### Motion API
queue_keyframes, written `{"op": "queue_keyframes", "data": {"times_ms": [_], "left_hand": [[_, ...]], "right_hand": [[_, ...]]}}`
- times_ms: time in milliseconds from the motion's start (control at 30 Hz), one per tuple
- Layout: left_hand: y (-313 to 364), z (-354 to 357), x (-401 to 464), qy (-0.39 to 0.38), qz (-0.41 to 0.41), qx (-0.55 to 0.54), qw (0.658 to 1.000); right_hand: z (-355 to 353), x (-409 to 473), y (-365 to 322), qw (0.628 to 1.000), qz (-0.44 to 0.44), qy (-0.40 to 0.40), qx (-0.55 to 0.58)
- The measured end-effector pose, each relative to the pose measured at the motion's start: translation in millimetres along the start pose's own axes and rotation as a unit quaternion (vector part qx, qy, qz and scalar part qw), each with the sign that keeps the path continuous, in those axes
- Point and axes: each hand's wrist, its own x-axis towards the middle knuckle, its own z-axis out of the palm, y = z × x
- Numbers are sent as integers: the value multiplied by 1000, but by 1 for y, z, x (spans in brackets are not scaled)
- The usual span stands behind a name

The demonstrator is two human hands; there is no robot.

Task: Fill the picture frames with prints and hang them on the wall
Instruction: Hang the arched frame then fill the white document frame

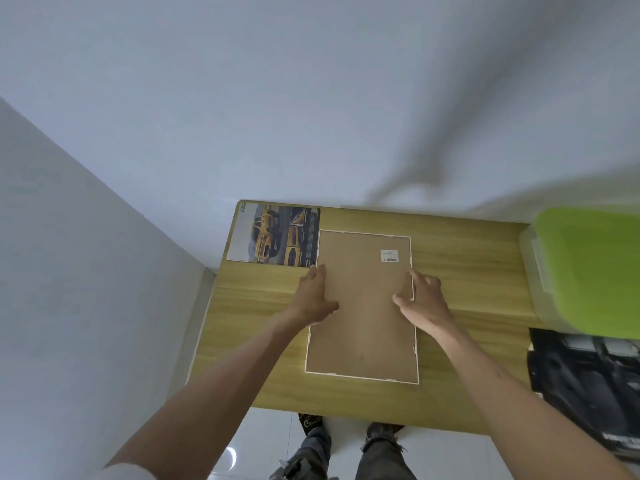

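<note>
Wooden tabletop carries a car print at its far left corner. Left hand, grip flat, presses the face-down picture frame at centre; right hand lies spread on its right edge.

Brown-backed white frame, green lid

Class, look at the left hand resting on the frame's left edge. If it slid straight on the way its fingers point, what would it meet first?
The left hand points away from the person along the picture frame. It would probably first meet the yellow car print lying just beyond its fingertips, though the exact line is uncertain.
</note>
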Motion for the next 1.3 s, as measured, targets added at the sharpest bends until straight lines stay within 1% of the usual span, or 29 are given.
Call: {"op": "queue_keyframes", "data": {"times_ms": [67,100,200,267,333,400,467,600,767,867,967,1067,1200,1300], "left_hand": [[2,0,-4,54,-21,-92,994],[4,-2,-7,59,-37,-150,986],[3,-9,-12,75,-61,-313,945],[4,-12,-16,87,-85,-361,925],[5,-15,-20,105,-113,-371,916],[3,-16,-21,106,-101,-360,921],[9,-21,-29,109,-74,-351,927],[29,-37,-49,168,-38,-351,920],[64,-59,-74,211,17,-316,925],[92,-68,-89,246,56,-284,925],[130,-71,-108,286,66,-238,926],[174,-63,-131,325,98,-172,925],[225,-41,-159,362,144,-44,920],[254,-19,-176,379,176,-1,908]], "right_hand": [[5,-1,-4,998,16,33,44],[6,-3,-7,997,24,37,68],[5,-11,-14,984,76,47,156],[4,-17,-13,972,101,67,204],[1,-24,-14,966,95,107,217],[-4,-31,-16,960,80,145,226],[-12,-40,-19,957,62,160,236],[-33,-57,-27,951,31,164,259],[-68,-71,-29,939,-21,166,302],[-90,-86,-31,934,-43,187,302],[-109,-108,-38,939,-88,217,252],[-130,-131,-50,940,-149,214,218],[-164,-166,-74,938,-192,178,228],[-184,-183,-78,923,-196,173,281]]}}
